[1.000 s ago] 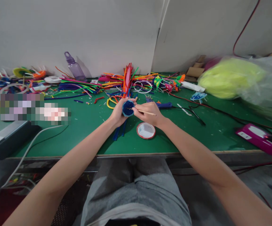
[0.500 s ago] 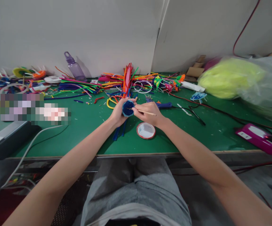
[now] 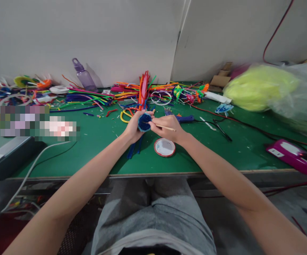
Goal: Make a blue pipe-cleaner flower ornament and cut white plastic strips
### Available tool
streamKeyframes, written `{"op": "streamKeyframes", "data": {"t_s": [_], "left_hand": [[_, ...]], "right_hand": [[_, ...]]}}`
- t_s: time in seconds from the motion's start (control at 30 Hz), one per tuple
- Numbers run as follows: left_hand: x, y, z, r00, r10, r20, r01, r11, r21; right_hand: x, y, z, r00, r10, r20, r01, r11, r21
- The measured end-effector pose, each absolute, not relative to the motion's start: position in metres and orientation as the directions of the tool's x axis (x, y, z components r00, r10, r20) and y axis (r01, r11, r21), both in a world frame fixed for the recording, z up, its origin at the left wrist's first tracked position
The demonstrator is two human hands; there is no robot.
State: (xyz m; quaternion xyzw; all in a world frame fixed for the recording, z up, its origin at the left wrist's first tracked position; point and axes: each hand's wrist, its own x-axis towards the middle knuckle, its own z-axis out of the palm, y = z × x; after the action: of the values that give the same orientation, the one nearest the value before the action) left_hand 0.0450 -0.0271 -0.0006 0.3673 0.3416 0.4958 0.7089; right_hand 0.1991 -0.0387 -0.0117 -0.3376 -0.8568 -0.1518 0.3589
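Blue cup: set the clock on it, wall at twelve; from where I'm standing this dark-blue, hollow-looking cup [image 3: 144, 122] is at the dial's centre, off the tabletop, its opening facing the person.
Left hand: fingers of the left hand [image 3: 133, 129] wrap round the cup from nine o'clock, clamped on its outside.
Right hand: at three, thumb and fingers of the right hand [image 3: 171, 129] are pinched together on a thin wooden stick [image 3: 167, 127].
Stick tip: pointing toward nine, over or inside the opening; I can't make out whether it touches.
Red-rimmed dish: at five, a round, whitish dish [image 3: 164, 147] lies flat on the green table [image 3: 95, 145].
Blue strips: at seven, strips [image 3: 131, 151] jut out beneath the left hand.
Red bundle: upright-looking, red-orange stems [image 3: 144, 90] at twelve.
Purple bottle: ten o'clock, the bottle [image 3: 86, 78] leans by the wall.
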Motion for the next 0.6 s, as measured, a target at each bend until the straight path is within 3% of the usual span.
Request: {"op": "streamKeyframes", "data": {"t_s": [0.6], "left_hand": [[0.0454, -0.0287, -0.0009, 0.281, 0.954, -0.106, -0.428, 0.224, 0.876]], "right_hand": [[0.1979, -0.0397, -0.011, -0.533, 0.493, 0.687, 0.688, 0.726, 0.014]]}}
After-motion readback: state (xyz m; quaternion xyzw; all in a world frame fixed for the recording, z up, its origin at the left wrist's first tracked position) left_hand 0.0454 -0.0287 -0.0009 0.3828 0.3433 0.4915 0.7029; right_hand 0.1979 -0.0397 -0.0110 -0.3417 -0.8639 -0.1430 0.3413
